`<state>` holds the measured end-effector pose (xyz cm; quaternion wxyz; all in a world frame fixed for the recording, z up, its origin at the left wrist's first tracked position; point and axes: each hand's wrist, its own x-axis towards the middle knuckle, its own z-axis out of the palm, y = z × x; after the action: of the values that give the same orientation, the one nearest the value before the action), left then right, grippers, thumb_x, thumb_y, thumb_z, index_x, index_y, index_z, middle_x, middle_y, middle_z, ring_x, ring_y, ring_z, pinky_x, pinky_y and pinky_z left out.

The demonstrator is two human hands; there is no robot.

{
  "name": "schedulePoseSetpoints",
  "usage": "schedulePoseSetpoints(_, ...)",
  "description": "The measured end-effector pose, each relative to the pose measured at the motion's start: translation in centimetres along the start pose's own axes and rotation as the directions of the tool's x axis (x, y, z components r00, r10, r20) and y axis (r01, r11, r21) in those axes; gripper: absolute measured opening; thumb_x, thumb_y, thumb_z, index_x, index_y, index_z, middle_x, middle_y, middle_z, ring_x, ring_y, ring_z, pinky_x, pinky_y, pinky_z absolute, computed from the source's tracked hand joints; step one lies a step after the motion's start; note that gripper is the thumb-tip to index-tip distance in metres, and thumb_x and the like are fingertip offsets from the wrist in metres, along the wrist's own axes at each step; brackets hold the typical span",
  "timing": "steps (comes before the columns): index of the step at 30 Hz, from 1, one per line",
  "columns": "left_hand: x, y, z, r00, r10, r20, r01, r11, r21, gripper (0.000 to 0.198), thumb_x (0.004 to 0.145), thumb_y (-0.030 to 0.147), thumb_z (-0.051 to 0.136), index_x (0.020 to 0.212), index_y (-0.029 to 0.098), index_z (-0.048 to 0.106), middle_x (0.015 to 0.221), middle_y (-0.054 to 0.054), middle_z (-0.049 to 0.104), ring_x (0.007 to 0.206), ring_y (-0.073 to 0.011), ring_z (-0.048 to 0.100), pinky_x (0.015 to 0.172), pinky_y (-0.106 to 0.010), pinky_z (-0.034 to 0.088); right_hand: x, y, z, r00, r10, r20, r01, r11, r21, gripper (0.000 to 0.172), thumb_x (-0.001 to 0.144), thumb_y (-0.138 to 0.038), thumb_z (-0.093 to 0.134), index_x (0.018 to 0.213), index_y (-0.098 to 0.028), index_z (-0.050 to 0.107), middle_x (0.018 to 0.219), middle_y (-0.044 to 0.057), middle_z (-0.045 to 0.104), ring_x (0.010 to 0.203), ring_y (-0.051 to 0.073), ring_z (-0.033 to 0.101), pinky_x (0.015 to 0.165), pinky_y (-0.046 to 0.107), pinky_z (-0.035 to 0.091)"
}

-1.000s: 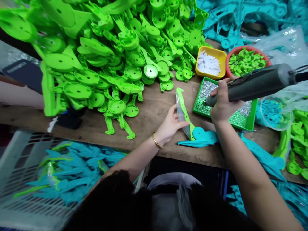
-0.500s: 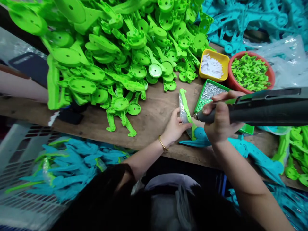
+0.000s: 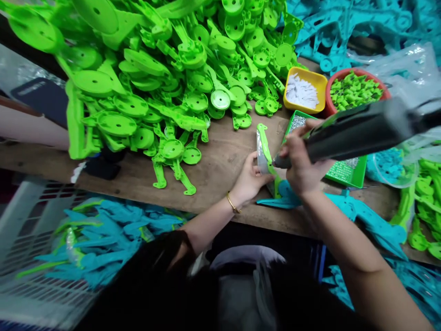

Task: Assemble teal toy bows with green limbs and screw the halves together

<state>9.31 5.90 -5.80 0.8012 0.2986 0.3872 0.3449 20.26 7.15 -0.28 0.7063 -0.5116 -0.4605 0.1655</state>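
Observation:
My left hand [image 3: 253, 177] grips a narrow green plastic part [image 3: 264, 143] with a clear strip along its left side, held over the wooden bench. Wrapped round a dark power screwdriver [image 3: 347, 133], my right hand [image 3: 303, 161] keeps its tip at the middle of the green part, by a small hole. The tip's exact contact is too small to make out. Below, a blue plastic part [image 3: 284, 195] meets the lower end of the green one and partly hides behind my right hand. A green tray [image 3: 347, 174] of small metal screws lies just beyond that hand.
A large pile of green parts [image 3: 138, 73] covers the bench's left and back. A yellow tub [image 3: 322, 87] holds white pieces; a red bowl [image 3: 386, 92] holds small green ones. Blue frames [image 3: 365, 23] lie behind. A pale crate [image 3: 20, 220] of blue parts stands lower left.
The screwdriver has tilted, its rear end swinging towards me, and its tip has come closer to the green part. My right hand has turned with it; my left hand stays nearly in place.

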Motion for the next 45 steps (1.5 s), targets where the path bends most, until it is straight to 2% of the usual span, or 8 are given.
schedulePoseSetpoints(5,-0.8,0.4,-0.6,0.998,-0.01,-0.059,0.01,1.0,-0.014,0.047,0.058,0.024,0.082,0.092,0.015,0.052,0.084,-0.001,0.069,0.078,-0.0113,0.066,0.078,-0.025,0.051,4.0,1.1,-2.2,0.932,-0.206,-0.297,0.211,0.977,-0.014,0.019,0.081,-0.032,0.064,0.094,-0.024,0.053,0.081,-0.004,0.06,0.044,0.003,0.048,0.041,0.02,0.041)
schedulePoseSetpoints(11,-1.9,0.4,0.2,0.992,-0.11,0.061,0.106,0.992,0.063,0.076,0.057,0.019,0.084,0.113,0.022,0.034,0.079,0.003,0.071,0.067,-0.0115,0.067,0.069,-0.025,0.054,3.7,4.5,-3.7,0.947,-0.149,-0.283,0.11,0.983,-0.149,0.026,0.082,-0.041,0.061,0.097,-0.022,0.052,0.079,-0.004,0.057,0.046,0.006,0.051,0.045,0.025,0.046)
schedulePoseSetpoints(18,-1.6,-0.2,0.5,0.996,-0.091,-0.004,0.091,0.992,0.083,0.073,0.057,0.018,0.083,0.112,0.02,0.035,0.071,0.003,0.07,0.062,-0.0118,0.067,0.064,-0.023,0.054,3.2,5.4,-3.3,0.955,-0.143,-0.262,0.117,0.987,-0.113,0.025,0.083,-0.039,0.058,0.102,-0.024,0.05,0.08,-0.005,0.053,0.047,0.006,0.052,0.049,0.025,0.047)
schedulePoseSetpoints(22,-1.7,-0.1,0.6,0.994,-0.103,-0.035,0.106,0.989,0.104,0.071,0.057,0.018,0.083,0.112,0.019,0.037,0.074,0.002,0.071,0.063,-0.0125,0.067,0.064,-0.025,0.054,4.1,4.5,-3.3,0.949,-0.146,-0.279,0.135,0.989,-0.056,0.022,0.079,-0.035,0.062,0.094,-0.023,0.052,0.076,-0.006,0.056,0.044,0.006,0.051,0.044,0.023,0.044)
schedulePoseSetpoints(26,-1.7,0.0,0.7,0.993,-0.104,-0.052,0.109,0.987,0.118,0.065,0.061,0.013,0.079,0.111,0.018,0.038,0.072,0.001,0.071,0.061,-0.0127,0.067,0.064,-0.025,0.054,4.1,1.1,-3.8,0.92,-0.166,-0.355,0.19,0.981,0.034,0.019,0.077,-0.031,0.064,0.091,-0.022,0.053,0.073,-0.005,0.059,0.041,0.005,0.049,0.038,0.021,0.038)
schedulePoseSetpoints(33,-1.6,-0.3,0.7,0.997,-0.068,-0.038,0.071,0.993,0.089,0.071,0.059,0.014,0.08,0.117,0.018,0.038,0.075,-0.001,0.071,0.065,-0.0159,0.069,0.068,-0.03,0.054,-1.9,-4.1,-4.5,0.995,-0.071,-0.067,0.071,0.997,-0.004,0.025,0.077,-0.041,0.066,0.101,-0.039,0.057,0.081,-0.007,0.06,0.043,0.007,0.049,0.039,0.025,0.045)
schedulePoseSetpoints(39,-1.6,-0.7,0.8,0.999,-0.042,-0.032,0.045,0.996,0.077,0.07,0.056,0.016,0.082,0.112,0.019,0.04,0.074,0.0,0.071,0.069,-0.018,0.069,0.07,-0.032,0.055,-3.1,-2.8,-4.3,0.999,-0.053,0.008,0.053,0.999,0.006,0.027,0.077,-0.043,0.068,0.1,-0.036,0.055,0.075,-0.007,0.055,0.047,0.006,0.052,0.043,0.022,0.05)
schedulePoseSetpoints(45,-1.7,-0.5,1.0,0.997,-0.039,-0.066,0.043,0.997,0.061,0.068,0.054,0.012,0.081,0.109,0.018,0.042,0.074,0.001,0.071,0.064,-0.0139,0.067,0.064,-0.025,0.053,-4.0,-0.7,-3.4,0.998,-0.035,-0.057,0.035,0.999,-0.002,0.037,0.072,-0.045,0.072,0.102,-0.032,0.056,0.084,-0.004,0.061,0.066,0.014,0.065,0.063,0.034,0.061)
